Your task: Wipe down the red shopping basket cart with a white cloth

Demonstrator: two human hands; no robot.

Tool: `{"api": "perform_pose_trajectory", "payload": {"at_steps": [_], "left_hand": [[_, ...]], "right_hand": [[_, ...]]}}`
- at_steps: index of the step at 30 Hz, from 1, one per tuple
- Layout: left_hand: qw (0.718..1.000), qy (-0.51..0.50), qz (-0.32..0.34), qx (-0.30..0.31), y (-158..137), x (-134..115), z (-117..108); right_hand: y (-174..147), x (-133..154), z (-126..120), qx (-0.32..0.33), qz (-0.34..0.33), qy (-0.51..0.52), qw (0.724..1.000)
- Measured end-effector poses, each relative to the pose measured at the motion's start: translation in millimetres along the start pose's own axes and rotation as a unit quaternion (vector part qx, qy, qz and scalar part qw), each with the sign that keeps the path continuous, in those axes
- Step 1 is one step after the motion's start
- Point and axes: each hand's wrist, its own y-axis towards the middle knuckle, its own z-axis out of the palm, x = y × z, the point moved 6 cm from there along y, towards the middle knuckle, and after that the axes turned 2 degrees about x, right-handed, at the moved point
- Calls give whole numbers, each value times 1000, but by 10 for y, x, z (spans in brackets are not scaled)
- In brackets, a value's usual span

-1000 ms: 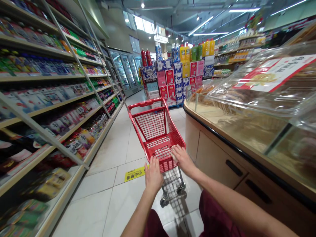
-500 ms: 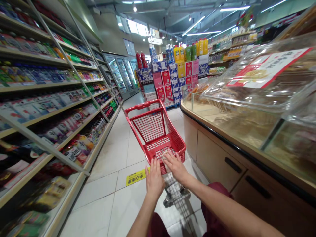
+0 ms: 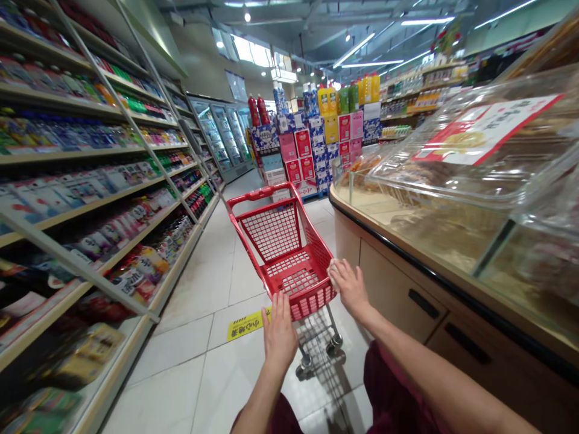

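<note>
A red plastic shopping cart [image 3: 296,244] stands before me, its basket bare and its handle at the far end. My left hand [image 3: 279,331] rests at the near left corner of the basket rim, fingers stretched out and thumb apart. At the near right corner, my right hand [image 3: 350,286] presses a crumpled white cloth [image 3: 333,272] against the rim. Most of the cloth is hidden under the fingers. Below the basket, the metal frame and grey casters [image 3: 335,345] show.
Drink shelves [image 3: 90,150] line the left side. At right is a wooden counter [image 3: 384,271] with clear food boxes [image 3: 479,138]. Stacked cartons [image 3: 305,160] stand beyond the cart. A yellow sticker [image 3: 246,325] lies on the tiled floor [image 3: 167,374].
My right hand has moved right with the white cloth, from the middle of the near rim to its right corner. My left hand has stayed at the left corner.
</note>
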Motion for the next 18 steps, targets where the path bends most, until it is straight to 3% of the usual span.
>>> {"api": "perform_pose_trajectory", "payload": {"at_steps": [2,7,11,13,18], "left_hand": [[1000,-3,-1,6,-2,-7,5],[1000,6,11,5,4,-7,18],[1000,-2,19,-2,-1,-13,29],[1000,-6,18,0,3,-33,31],[1000,-1,22,1,2,-62,30]], "right_hand": [[-9,15,-14,-10,11,4,1000],[-52,417,90,18,-113,31,993],[-7,127,-4,-16,-3,12,1000],[-18,128,-8,-28,14,11,999],[-55,440,102,2,-105,29,994]]}}
